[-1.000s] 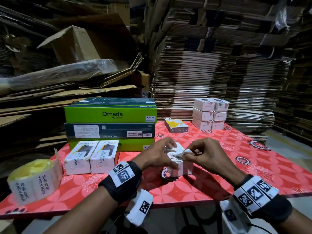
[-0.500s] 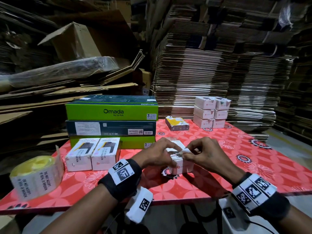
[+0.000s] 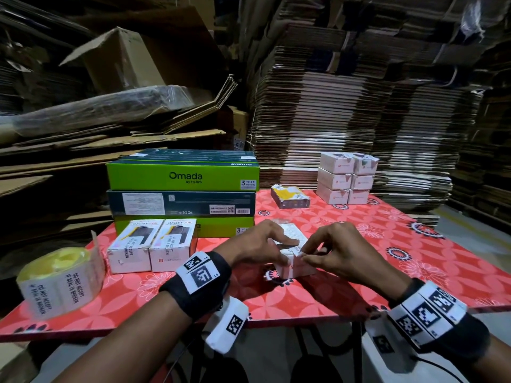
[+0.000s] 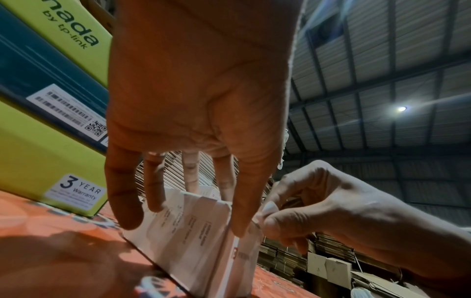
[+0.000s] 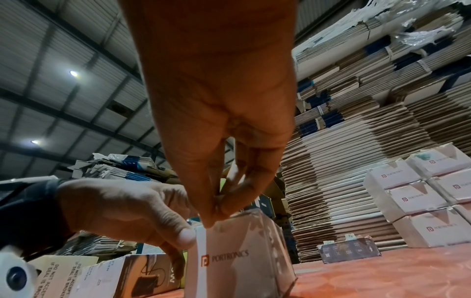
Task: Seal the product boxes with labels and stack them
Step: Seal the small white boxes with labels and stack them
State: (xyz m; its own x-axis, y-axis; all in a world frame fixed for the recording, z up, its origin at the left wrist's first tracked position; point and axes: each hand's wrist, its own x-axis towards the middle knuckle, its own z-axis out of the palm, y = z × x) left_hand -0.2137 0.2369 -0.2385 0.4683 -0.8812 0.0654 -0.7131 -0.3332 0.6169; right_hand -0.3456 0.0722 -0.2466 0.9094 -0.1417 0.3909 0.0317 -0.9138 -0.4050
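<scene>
A small white Portronics product box (image 3: pixel 297 268) stands on the red table (image 3: pixel 387 261), near its front edge. My left hand (image 3: pixel 287 250) holds the box, index finger flat across the top and thumb on the near face. The right hand (image 3: pixel 304 257) pinches a white seal label (image 3: pixel 300 251) at the box's top front corner. In the right wrist view the label (image 5: pixel 201 252) runs down the box (image 5: pixel 242 262) beside the left thumb, and the right hand (image 5: pixel 216 209) pinches just above it. The left wrist view shows the left hand (image 4: pixel 198 217) with its fingers spread over the box (image 4: pixel 188 231).
A roll of seal labels (image 3: pixel 59 283) sits at the table's left corner. Two Halley boxes (image 3: pixel 152 244) stand before stacked Omada cartons (image 3: pixel 182 189). Several white boxes (image 3: pixel 345 178) are stacked at the back right, a yellow-topped box (image 3: pixel 289 196) beside them. Flattened cardboard (image 3: pixel 345 111) rises behind.
The right hand has brought the label down from above the box top to its front corner. The left index finger now lies flatter across the top. The box has stayed put.
</scene>
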